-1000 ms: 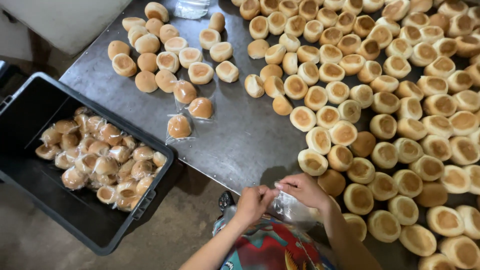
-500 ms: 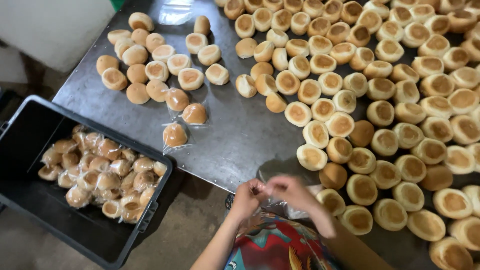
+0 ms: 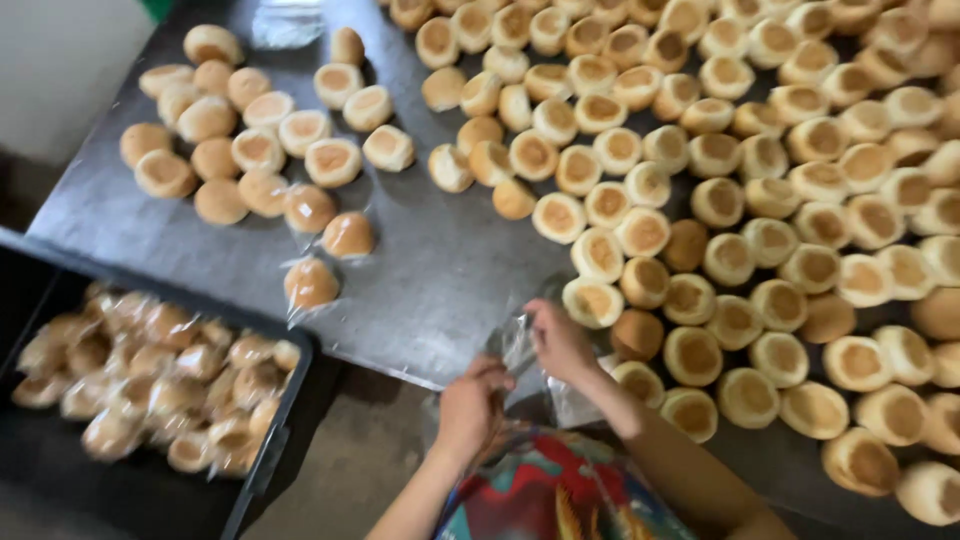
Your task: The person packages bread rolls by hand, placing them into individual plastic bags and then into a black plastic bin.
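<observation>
Two hands work at the near edge of the desk in the head view, both pinching one clear plastic bag. The left hand grasps the bag's lower part from below, fingers curled in. The right hand grips the upper part of the bag, thumb and fingers closed on the film. The bag sits between the two hands, just above the desk edge; whether anything lies inside it cannot be told, as the frame is blurred. A second patch of clear film lies under the right wrist at the desk edge.

To the right of the hands, many unwrapped round buns cover the grey metal desk in close rows, most touching one another. The nearest bun lies just beside the right hand. On the far left part of the desk a smaller cluster of buns sits well apart from the main mass. Three buns already wrapped in clear film lie in a loose line between that cluster and the near edge.

Below the desk's left side stands a black crate, holding a heap of bagged buns. A brightly patterned garment shows at the bottom of the frame, between the forearms.
</observation>
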